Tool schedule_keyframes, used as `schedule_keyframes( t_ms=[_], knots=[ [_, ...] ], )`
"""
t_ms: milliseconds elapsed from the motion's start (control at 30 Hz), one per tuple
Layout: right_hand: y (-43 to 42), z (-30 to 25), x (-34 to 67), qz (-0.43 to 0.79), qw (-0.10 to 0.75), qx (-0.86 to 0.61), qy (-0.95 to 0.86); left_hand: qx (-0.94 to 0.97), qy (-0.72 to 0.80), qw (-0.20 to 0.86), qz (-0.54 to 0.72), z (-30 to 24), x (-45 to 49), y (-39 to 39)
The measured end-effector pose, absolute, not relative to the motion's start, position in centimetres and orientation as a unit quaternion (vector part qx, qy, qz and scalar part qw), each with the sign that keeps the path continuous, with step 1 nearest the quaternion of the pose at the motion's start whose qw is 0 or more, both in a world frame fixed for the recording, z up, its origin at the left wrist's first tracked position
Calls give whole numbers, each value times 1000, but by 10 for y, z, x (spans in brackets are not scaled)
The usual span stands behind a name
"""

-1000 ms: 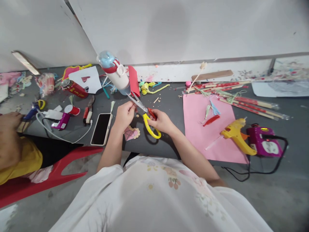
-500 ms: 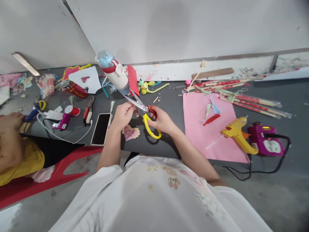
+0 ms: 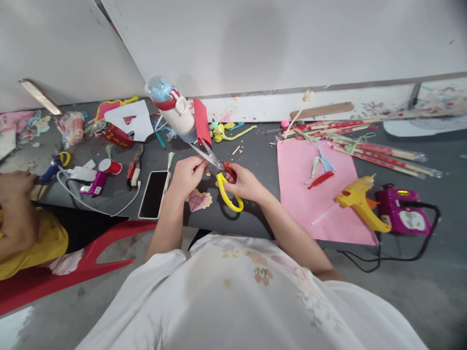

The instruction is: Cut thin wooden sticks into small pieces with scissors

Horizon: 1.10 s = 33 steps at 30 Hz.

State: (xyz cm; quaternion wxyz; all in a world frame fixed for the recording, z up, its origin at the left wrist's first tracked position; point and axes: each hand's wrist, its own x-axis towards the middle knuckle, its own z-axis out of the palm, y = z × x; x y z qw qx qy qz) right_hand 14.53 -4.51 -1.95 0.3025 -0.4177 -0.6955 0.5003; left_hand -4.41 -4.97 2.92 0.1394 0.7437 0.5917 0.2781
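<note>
My right hand [image 3: 242, 182] is closed around a pair of scissors [image 3: 228, 194] with a yellow handle loop. The blades are partly apart and point up and left, above my left hand [image 3: 187, 177]. A dark red piece shows at my right fingers; whether it belongs to the scissors I cannot tell. My left thumb and fingers are pinched together right by the blades, and what they hold is hidden. Below, between my hands, lies a pink piece with a beaded-looking pale edge and dark lines [image 3: 199, 200]. A folded red card [image 3: 202, 121] stands behind the blades.
Left of me are a phone [image 3: 153, 194], pliers, a red can [image 3: 113, 134] and a bottle [image 3: 175, 112]. To the right, pink paper [image 3: 295, 194] carries tassels and a yellow glue gun [image 3: 359, 199], beside a purple power box [image 3: 401, 211]. Another person's arm [image 3: 16, 209] rests far left.
The scissor blades have come slightly closer together. Both hands stay nearly in the same place, and the things on the table have not moved.
</note>
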Motion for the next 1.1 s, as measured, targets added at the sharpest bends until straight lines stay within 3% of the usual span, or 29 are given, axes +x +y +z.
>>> schedule_keyframes(
  t_ms=[567, 867, 1100],
  knots=[
    [-44, -24, 147, 495, 278, -477, -671, 732, 610, 126, 274, 30, -51, -45],
    [-43, -26, 144, 521, 265, -475, -658, 724, 615, 25, 311, 19, -49, -42],
    [-46, -21, 142, 520, 320, -440, -658, 782, 550, 54, 288, 25, -50, -42]
  ],
)
